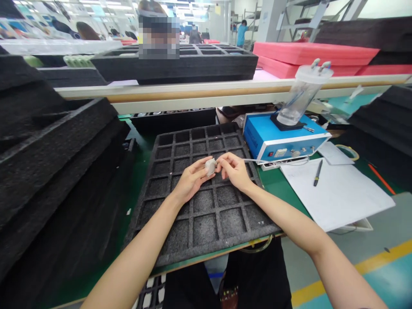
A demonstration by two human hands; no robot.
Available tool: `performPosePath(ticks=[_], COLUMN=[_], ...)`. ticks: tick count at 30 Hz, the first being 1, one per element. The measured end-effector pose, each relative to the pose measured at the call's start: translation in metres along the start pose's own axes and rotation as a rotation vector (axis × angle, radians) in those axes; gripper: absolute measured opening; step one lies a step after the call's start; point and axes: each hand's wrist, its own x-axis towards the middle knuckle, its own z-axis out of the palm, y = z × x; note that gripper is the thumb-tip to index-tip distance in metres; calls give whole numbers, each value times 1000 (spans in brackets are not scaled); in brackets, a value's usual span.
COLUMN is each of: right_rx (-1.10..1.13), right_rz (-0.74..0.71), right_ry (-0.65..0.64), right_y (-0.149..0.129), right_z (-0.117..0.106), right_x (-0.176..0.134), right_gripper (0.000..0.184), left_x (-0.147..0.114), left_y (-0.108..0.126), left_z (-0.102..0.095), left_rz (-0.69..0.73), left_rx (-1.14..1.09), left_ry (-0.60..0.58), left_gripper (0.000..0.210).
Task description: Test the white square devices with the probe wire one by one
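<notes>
Between the fingers of my left hand (192, 180) is a small pale grey, rounded part (210, 167), held above the black foam tray (206, 225). My right hand (234, 172) pinches the end of a thin clear tube (254, 160) close against the part's right side. Whether the tube's tip sits inside the part is hidden by my fingertips. From there the tube runs right, along the front of a blue box-shaped machine (283, 139). The tray's square compartments lie under both hands.
A clear cylinder (299, 96) stands tilted on the machine. White paper (337, 193) with a pen (318, 172) lies at right. Stacked black foam trays (58, 184) rise at left. Behind the shelf edge (193, 95) are another foam tray (196, 71), red foam blocks (309, 53) and a person.
</notes>
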Motion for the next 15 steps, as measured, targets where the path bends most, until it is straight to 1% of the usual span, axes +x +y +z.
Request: performPosePath(ticks=[15], right_rx=[-25], right_rz=[15], right_ry=[2], right_y=[-1], right_z=[0], right_x=[0], right_gripper=[21], left_x=[-1], left_y=[1], left_z=[0], left_rz=[-6], left_rx=[3], left_ry=[7], left_gripper=[36])
